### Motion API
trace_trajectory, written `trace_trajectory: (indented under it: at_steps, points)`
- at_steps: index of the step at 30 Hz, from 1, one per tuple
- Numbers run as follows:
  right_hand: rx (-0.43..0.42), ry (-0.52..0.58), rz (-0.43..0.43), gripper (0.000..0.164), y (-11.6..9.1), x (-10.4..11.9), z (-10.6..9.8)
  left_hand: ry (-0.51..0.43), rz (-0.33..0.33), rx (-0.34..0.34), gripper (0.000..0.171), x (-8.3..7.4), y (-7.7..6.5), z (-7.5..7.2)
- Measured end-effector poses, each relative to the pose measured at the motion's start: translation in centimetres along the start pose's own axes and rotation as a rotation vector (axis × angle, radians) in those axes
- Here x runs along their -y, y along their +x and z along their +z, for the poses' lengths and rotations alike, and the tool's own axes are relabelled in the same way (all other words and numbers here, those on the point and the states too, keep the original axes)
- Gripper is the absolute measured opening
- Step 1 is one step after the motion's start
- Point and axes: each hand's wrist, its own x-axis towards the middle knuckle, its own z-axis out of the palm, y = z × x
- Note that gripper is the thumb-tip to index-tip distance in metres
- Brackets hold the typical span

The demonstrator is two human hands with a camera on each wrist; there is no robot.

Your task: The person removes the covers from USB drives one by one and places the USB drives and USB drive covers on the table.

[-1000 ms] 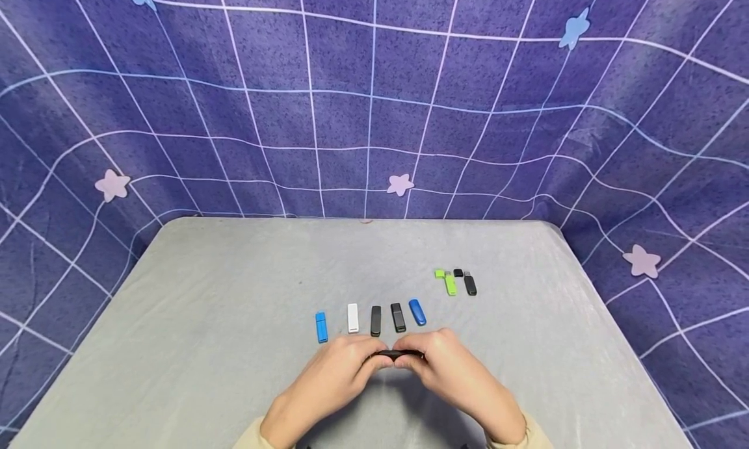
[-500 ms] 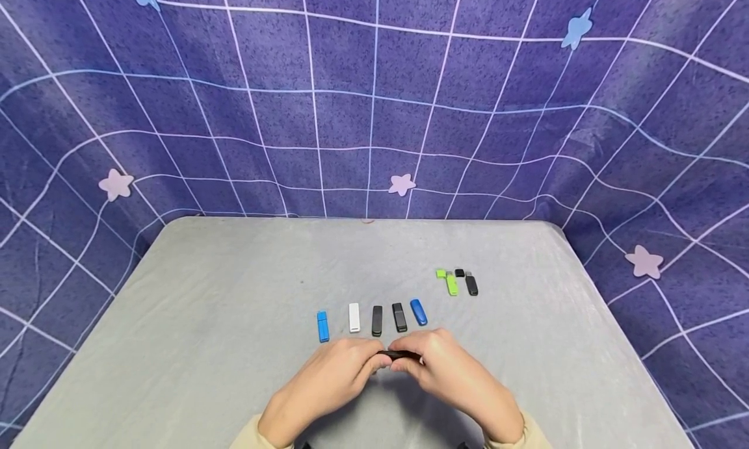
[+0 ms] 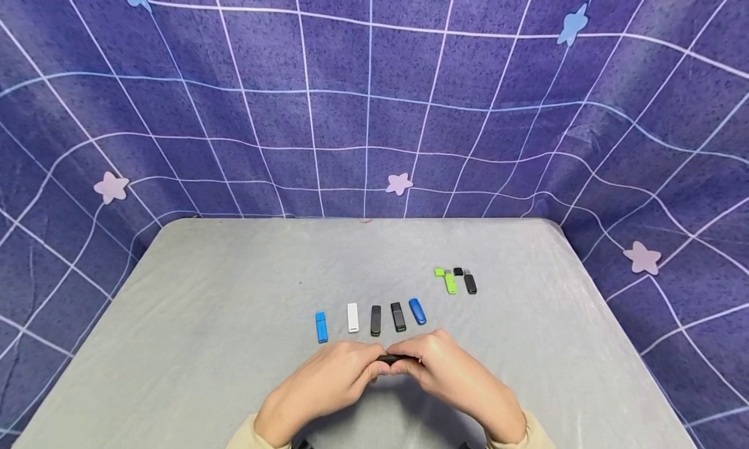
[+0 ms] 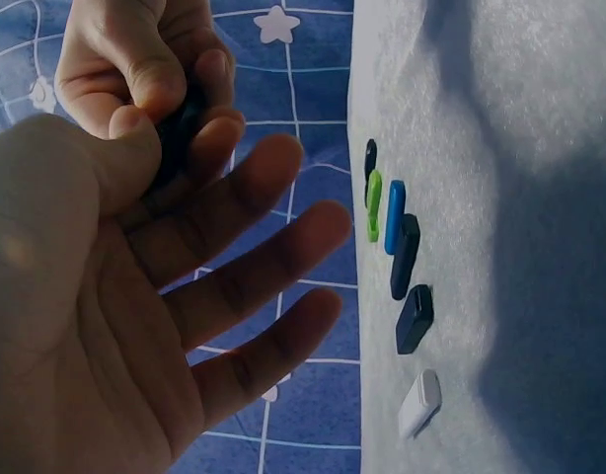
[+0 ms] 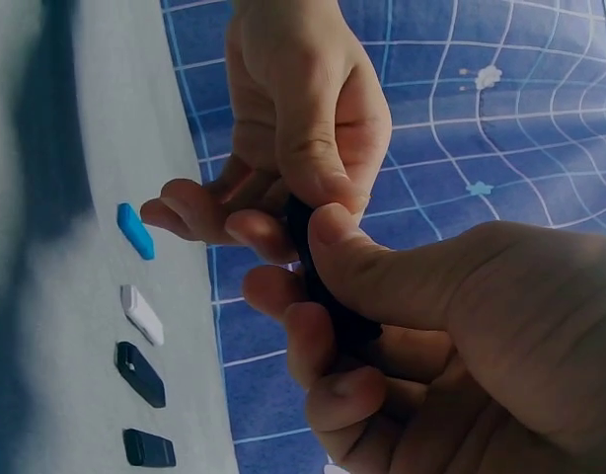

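Both hands hold one black USB stick [image 3: 389, 359] above the near middle of the table. My left hand [image 3: 330, 379] pinches its left end between thumb and index finger. In the left wrist view, that hand's other fingers spread loosely away from the stick. My right hand [image 3: 453, 379] grips the other end, and the right wrist view shows its thumb lying along the dark body [image 5: 328, 286] with fingers curled underneath. The fingertips of both hands meet around the stick and hide most of it.
Beyond the hands lie a light blue stick [image 3: 322, 327], a white one [image 3: 352, 318], a dark grey one [image 3: 376, 321], a black one [image 3: 398, 317] and a blue one [image 3: 417, 311]. Farther right, a green stick [image 3: 450, 282] and a black stick [image 3: 471, 282] lie uncapped beside their caps.
The fingertips of the two hands have drawn slightly closer together over the black USB stick, so less of it shows. Nothing on the table has moved.
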Motion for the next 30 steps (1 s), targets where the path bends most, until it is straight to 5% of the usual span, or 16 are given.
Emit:
trace_trajectory:
  at_steps: [14,30]
  points:
    - [-0.045,0.015,-0.11,0.007,-0.04,-0.3,-0.07,0.002,-0.012,-0.01,0.033,0.29,-0.01,0.39]
    - [-0.11,0.068,-0.094,0.01,-0.47,-0.29,0.08,0.083,0.018,-0.072,0.034,0.11,0.04,0.41]
